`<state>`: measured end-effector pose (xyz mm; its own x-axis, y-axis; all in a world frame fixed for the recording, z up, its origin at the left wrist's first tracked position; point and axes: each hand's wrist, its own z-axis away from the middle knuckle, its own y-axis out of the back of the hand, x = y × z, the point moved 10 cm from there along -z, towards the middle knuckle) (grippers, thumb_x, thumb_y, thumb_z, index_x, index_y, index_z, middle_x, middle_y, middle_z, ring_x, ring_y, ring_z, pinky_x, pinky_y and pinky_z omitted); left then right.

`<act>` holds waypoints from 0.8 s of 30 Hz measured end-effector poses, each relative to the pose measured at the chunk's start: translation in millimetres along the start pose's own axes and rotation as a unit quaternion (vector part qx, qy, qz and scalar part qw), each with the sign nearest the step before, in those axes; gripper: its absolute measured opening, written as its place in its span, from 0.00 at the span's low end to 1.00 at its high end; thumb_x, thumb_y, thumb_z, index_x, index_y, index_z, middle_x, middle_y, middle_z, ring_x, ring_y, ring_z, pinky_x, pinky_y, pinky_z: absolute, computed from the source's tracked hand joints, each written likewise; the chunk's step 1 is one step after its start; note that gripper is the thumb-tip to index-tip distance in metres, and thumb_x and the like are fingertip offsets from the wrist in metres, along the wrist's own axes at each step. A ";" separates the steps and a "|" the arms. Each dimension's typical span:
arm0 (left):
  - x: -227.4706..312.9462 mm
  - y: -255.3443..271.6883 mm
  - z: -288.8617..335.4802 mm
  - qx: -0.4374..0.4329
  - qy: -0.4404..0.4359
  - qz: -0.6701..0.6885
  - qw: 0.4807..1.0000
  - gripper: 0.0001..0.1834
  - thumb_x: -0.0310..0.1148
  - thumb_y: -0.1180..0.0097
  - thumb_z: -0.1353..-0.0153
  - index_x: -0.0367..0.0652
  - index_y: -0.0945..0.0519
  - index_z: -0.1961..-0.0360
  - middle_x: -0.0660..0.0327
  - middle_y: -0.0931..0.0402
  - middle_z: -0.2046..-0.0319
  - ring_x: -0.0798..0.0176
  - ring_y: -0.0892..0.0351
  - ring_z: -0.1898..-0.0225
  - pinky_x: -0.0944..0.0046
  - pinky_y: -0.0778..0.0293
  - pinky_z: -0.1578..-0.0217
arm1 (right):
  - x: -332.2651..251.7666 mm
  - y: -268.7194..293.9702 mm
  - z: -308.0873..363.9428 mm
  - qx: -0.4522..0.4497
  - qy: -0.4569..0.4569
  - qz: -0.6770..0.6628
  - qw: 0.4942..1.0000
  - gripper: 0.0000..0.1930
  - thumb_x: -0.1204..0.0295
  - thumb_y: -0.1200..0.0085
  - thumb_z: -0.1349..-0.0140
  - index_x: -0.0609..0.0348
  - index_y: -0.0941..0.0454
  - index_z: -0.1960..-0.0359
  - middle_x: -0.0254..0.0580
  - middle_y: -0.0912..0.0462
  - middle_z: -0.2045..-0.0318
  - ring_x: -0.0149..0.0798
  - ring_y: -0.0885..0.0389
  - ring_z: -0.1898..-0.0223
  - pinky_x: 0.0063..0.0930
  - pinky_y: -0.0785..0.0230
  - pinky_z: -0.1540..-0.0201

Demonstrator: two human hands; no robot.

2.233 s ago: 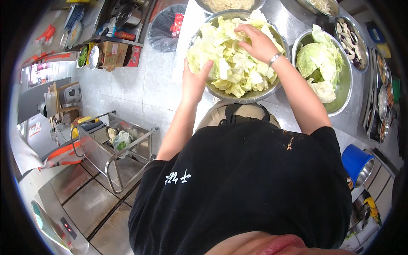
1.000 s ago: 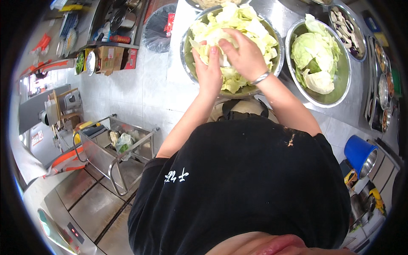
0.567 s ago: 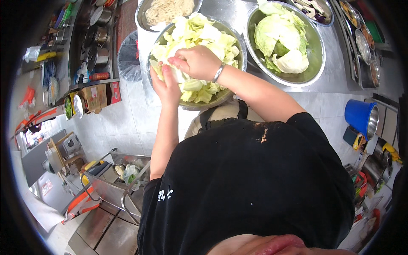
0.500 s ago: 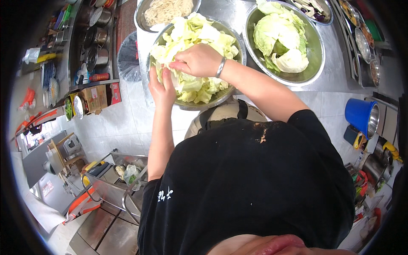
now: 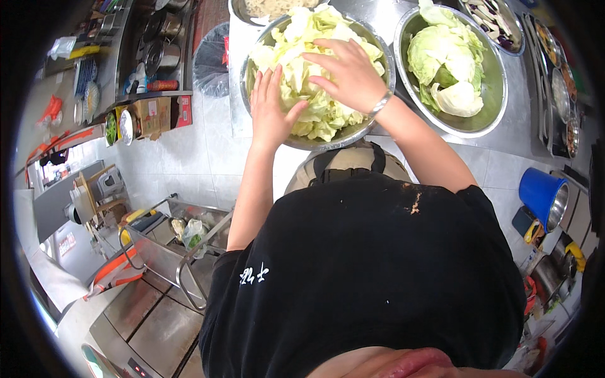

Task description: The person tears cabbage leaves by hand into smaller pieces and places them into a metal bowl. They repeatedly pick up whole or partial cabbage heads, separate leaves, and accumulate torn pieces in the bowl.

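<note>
Torn pale-green cabbage leaves (image 5: 315, 38) are heaped in a round steel bowl (image 5: 386, 57) in front of me. My left hand (image 5: 272, 110) is over the bowl's left side, thumb and fingers spread, against or just above the leaves. My right hand (image 5: 353, 72), with a bracelet (image 5: 380, 104) at its wrist, is stretched out over the heap, fingers apart. Neither hand grips anything that I can see. Right of this bowl, a larger steel basin (image 5: 498, 107) holds a partly stripped cabbage (image 5: 444, 60) and a loose curved leaf (image 5: 460, 101).
A bowl of pale slices (image 5: 277, 6) stands behind the leaves. Purple-edged cut pieces fill a bowl (image 5: 498, 25) at the far right, beside several food trays (image 5: 554, 82). A lined bin (image 5: 211, 60) is at left; a metal cart (image 5: 170, 252) stands lower left, a blue bucket (image 5: 539, 195) at right.
My hands were close together, the right one curled over the leaves. Now they have parted and their fingers are spread. The whole view has shifted, so the bowls appear farther right.
</note>
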<state>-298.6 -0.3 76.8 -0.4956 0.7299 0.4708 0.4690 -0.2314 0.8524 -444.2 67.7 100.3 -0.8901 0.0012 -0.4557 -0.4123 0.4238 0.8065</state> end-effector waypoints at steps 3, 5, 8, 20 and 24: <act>-8.1 19.8 -1.7 0.064 0.037 0.017 0.997 0.37 0.38 0.32 0.45 0.46 0.32 0.34 0.50 0.27 0.44 0.44 0.36 0.36 0.48 0.40 0.36 | 21.7 33.4 17.9 0.034 -0.012 -0.031 0.999 0.17 0.60 0.40 0.37 0.42 0.18 0.47 0.39 0.23 0.42 0.45 0.28 0.39 0.45 0.39 0.34; -16.4 33.0 -3.5 0.082 0.078 -0.004 0.994 0.29 0.34 0.34 0.43 0.45 0.26 0.39 0.53 0.24 0.49 0.48 0.31 0.42 0.51 0.36 0.40 | 47.5 73.4 33.5 0.087 -0.021 -0.041 0.995 0.14 0.68 0.38 0.39 0.47 0.16 0.52 0.39 0.21 0.45 0.45 0.25 0.42 0.37 0.33 0.39; -14.7 53.8 -5.0 0.122 0.083 -0.059 0.987 0.15 0.30 0.36 0.42 0.45 0.17 0.53 0.58 0.22 0.58 0.54 0.27 0.53 0.56 0.32 0.50 | 106.6 138.8 69.3 0.149 -0.112 0.015 0.982 0.14 0.68 0.35 0.41 0.48 0.16 0.52 0.41 0.19 0.48 0.45 0.22 0.46 0.35 0.30 0.43; 39.0 62.1 9.7 0.134 -0.001 -0.050 0.990 0.18 0.22 0.35 0.47 0.46 0.18 0.54 0.59 0.19 0.61 0.51 0.26 0.50 0.56 0.31 0.47 | 197.2 173.3 147.8 0.006 -0.223 0.249 0.942 0.12 0.60 0.42 0.35 0.41 0.15 0.52 0.47 0.13 0.61 0.44 0.14 0.56 0.31 0.25 0.54; 52.0 62.8 26.9 0.148 -0.020 -0.101 0.984 0.21 0.24 0.34 0.48 0.47 0.19 0.50 0.60 0.18 0.58 0.49 0.28 0.44 0.55 0.32 0.43 | 215.8 177.4 146.4 0.056 -0.247 0.091 0.963 0.14 0.60 0.45 0.34 0.37 0.17 0.47 0.39 0.13 0.57 0.42 0.15 0.57 0.29 0.26 0.54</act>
<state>-275.3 40.4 148.7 -0.5742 0.7677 0.2846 0.5587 0.1133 0.8216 -681.0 275.8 89.9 -0.7331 0.5045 -0.4562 -0.2098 0.4702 0.8572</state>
